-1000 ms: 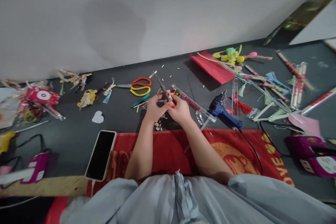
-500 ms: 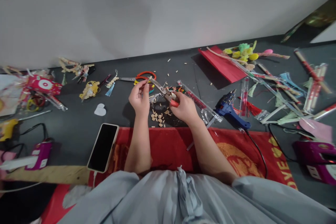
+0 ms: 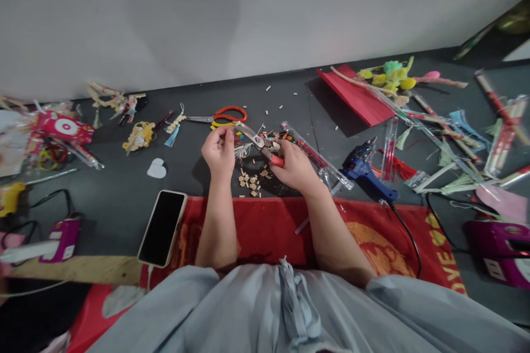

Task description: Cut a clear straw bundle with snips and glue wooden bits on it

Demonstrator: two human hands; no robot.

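Observation:
My right hand (image 3: pixel 295 167) is closed around the red handles of pruning shears (image 3: pixel 254 138), whose blades point up and left. Close to the blade tips, my left hand (image 3: pixel 219 150) is held in a pinch. Whatever sits between its fingertips is too small to make out. Under the shears lies a pile of small tan cut pieces (image 3: pixel 250 181) on the dark table. White strands and coloured bits show partly behind the blades. Orange-and-yellow-handled scissors (image 3: pixel 229 116) rest just beyond my left hand.
A blue glue gun (image 3: pixel 366 171) and clear tubes (image 3: pixel 318 155) lie to the right. Red paper (image 3: pixel 360 96) is farther back. A phone (image 3: pixel 162 228) lies at the left front, beside a red cloth (image 3: pixel 265 226). A small tasselled charm (image 3: pixel 174 128) is near the scissors.
The view has shifted slightly. The blades tilt a little differently, and both hands keep nearly the same place and grip.

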